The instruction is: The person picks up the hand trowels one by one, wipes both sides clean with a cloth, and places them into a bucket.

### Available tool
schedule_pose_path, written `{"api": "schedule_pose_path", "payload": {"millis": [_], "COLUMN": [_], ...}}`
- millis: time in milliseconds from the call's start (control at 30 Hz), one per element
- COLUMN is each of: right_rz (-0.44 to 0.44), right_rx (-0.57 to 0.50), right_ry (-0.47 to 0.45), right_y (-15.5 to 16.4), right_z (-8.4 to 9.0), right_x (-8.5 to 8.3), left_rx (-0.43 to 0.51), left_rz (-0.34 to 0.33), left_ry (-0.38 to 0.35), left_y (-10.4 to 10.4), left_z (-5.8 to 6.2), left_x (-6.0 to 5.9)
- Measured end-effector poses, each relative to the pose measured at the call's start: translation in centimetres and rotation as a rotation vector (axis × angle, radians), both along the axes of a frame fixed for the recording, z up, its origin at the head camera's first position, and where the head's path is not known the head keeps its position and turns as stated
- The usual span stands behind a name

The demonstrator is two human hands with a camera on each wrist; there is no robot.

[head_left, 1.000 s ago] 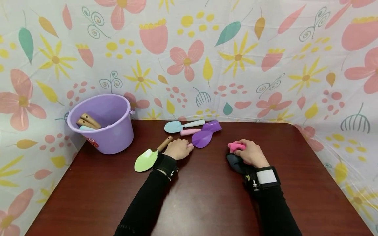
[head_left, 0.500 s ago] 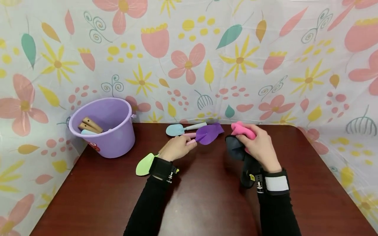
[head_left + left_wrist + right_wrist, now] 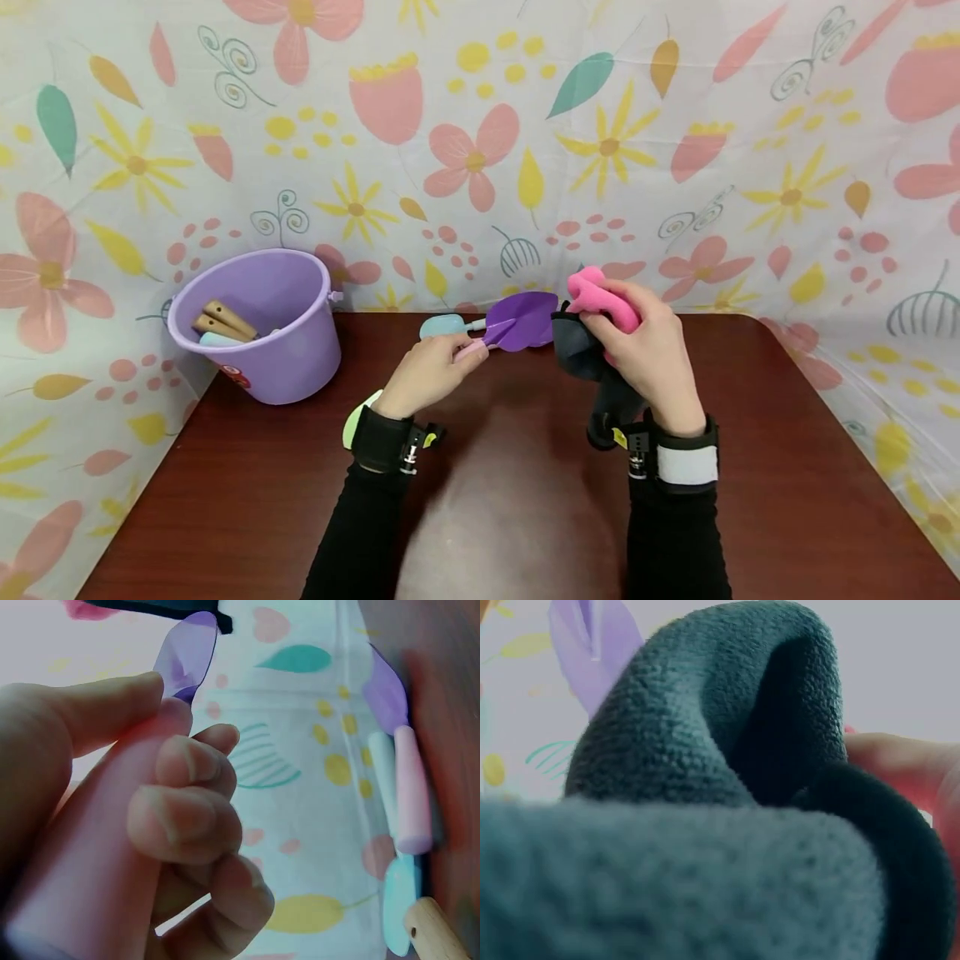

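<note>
**Purple Scoop and Cloth Held Together Above the Worktop**

The left hand is curled round the pink handle of a purple scoop, with thumb and fingers wrapped about the shaft, as is seen closely in the left wrist view, where the purple scoop projects beyond the fingers. The scoop is held clear of the worktop, its blade pointed away from the left hand toward the right hand.

The right hand is closed on a dark grey and pink cloth. The pink portion is bunched above the fingers, and the grey portion hangs below the palm. The edge of the cloth is held against, or just beside, the scoop's blade; actual contact cannot be confirmed. In the right wrist view the cloth fills most of the frame, with the scoop visible just beyond it.

Beyond the left hand, a light blue trowel is seen lying on the worktop, partly covered by the raised scoop. A green trowel is glimpsed beside the left wrist, mostly hidden. Well to the outer side of the left hand, a lilac bucket stands upright, and wooden handles are lodged inside it.
</note>
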State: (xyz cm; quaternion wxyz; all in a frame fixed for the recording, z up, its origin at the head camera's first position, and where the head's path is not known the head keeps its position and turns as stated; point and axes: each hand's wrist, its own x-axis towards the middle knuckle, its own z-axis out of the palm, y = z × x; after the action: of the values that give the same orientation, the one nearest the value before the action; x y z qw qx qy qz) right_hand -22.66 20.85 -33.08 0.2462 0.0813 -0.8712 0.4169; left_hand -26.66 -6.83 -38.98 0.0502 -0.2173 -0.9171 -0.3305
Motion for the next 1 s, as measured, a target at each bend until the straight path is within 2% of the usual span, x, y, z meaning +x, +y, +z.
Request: {"api": "schedule_pose_path", "payload": {"millis": [100,233,433,533,700,867,1000], "right_rz": [0.016,0.025,0.073,0.043,-0.016,0.040,0.080], "right_rx": [0.014,0.028,0.069,0.087,0.130,0.180,0.226], "right_ry": [0.013,0.049,0.236,0.277,0.267,0.245,0.222], "right_y": [-0.3,-0.5,-2.1,-3.5,-5.6,-7.0,-7.6], "right_z": [0.1,0.0,-0.6,-0.8,-0.8,-0.7,-0.6], "right_x": [0.0,0.0,-0.3,-0.2,0.4,0.9,1.3], "left_rx": [0.032,0.083,0.137,0.140,0.110,0.059,0.062], "left_rz": [0.000,-0.016,-0.034,-0.037,-0.048,-0.049,-0.044], "left_ry": [0.014,0.031,0.076,0.097,0.125,0.135,0.116], "left_y": [-0.3,-0.2,0.8,1.2,2.1,2.8,2.8], "left_z": [0.7,1.1,1.4,1.5,1.7,2.1,2.1], "left_x": [0.5,0.9,1.4,1.7,2.3,2.6,2.6]}}
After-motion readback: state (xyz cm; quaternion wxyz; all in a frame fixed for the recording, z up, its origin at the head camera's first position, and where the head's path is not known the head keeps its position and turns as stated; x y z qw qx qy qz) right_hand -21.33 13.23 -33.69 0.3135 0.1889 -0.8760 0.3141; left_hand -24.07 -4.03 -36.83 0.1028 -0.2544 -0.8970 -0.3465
